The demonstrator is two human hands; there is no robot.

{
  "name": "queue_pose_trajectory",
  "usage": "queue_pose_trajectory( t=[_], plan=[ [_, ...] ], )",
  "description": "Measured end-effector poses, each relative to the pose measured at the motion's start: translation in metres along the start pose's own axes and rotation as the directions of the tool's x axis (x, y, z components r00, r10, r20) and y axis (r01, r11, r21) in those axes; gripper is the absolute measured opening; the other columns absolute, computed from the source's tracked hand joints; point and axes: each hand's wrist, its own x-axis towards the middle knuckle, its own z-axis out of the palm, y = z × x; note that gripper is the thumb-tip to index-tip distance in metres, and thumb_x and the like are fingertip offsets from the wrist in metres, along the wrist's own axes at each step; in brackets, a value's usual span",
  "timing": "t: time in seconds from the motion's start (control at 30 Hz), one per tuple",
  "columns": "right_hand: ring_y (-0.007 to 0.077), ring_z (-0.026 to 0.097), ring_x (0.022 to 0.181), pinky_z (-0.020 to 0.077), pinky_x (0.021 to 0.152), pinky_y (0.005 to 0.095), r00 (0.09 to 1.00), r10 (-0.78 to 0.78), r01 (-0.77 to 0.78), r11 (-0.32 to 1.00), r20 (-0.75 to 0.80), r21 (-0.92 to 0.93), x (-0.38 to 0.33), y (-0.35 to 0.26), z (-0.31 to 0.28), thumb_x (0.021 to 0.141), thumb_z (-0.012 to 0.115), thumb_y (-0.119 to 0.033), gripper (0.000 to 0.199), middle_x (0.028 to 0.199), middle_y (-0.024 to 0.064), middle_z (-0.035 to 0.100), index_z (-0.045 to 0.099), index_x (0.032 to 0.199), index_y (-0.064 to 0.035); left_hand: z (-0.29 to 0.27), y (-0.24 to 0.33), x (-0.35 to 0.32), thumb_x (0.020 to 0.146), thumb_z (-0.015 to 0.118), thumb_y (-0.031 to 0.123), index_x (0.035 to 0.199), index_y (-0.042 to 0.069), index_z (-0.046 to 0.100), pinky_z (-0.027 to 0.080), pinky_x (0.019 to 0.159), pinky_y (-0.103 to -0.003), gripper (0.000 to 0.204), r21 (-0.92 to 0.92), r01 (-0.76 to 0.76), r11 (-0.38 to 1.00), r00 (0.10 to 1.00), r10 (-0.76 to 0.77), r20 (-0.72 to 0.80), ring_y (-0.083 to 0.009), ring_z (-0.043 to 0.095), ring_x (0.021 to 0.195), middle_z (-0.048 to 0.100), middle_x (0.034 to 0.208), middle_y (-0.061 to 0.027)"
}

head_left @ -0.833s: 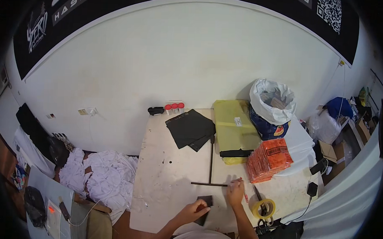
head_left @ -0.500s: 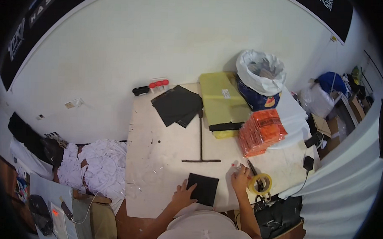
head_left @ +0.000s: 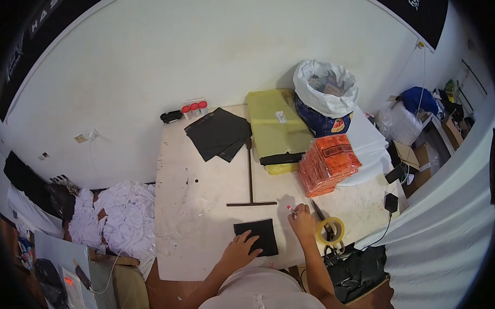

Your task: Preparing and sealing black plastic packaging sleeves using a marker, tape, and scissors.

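My left hand lies with fingers spread on a flat black square piece at the near edge of the table; I cannot tell its material. To its right, my right hand is closed round a small white marker with a red end. Beside that hand are a roll of yellowish tape and dark scissors, partly hidden by the roll. A dark T-shaped bar lies on the table beyond the black square.
Behind the bar lie black sheets and a yellow package. A stack of orange packets stands right of them, before a white-rimmed bag. Three red-capped containers stand at the back left. A black bag hangs low at the right.
The view has shifted slightly. My right hand now shows the marker with its red end pointing away from me. My left hand remains on the black square.
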Motion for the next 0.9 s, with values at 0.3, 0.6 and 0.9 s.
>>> queue_pose_trajectory(
  t=[0.3,0.6,0.9],
  plan=[
    [0.005,0.043,0.049,0.0334,0.042,0.0184,0.988,-0.139,0.116,0.436,-0.061,0.893,-0.033,-0.057,-0.048,0.082,0.049,-0.001,0.013,0.061,-0.0003,0.04,0.037,0.079,-0.0075,0.002,0.027,0.027,0.086,0.057,0.03,0.11,0.002,0.049,0.045,0.081,-0.033,0.037,-0.518,-0.087,0.851,0.988,0.007,-0.155,-0.0275,0.054,0.102,0.048,0.119,-0.0169],
    [0.0058,0.043,0.046,0.0326,0.042,0.0188,0.972,-0.17,-0.148,0.086,0.161,0.985,-0.05,-0.07,-0.084,0.09,0.048,-0.016,0.02,0.061,0.0003,0.048,0.049,0.073,-0.0059,-0.018,0.045,0.007,0.089,0.053,0.023,0.098,0.001,0.05,0.045,0.06,-0.033,0.025,-0.356,-0.192,0.915,0.98,0.195,-0.026,-0.0238,0.057,0.062,0.054,0.067,-0.0124],
    [0.01,0.046,0.042,0.0328,0.04,0.0246,0.998,-0.003,-0.055,0.223,0.057,0.973,-0.085,-0.09,-0.157,0.086,0.056,-0.031,0.041,0.05,0.0026,0.051,0.05,0.056,-0.0043,-0.059,0.095,-0.015,0.091,0.047,0.025,0.095,0.0,0.053,0.042,0.056,-0.038,0.026,-0.745,-0.234,0.625,0.922,0.385,0.034,-0.0346,0.054,0.063,0.054,0.069,-0.0173]
  ],
)
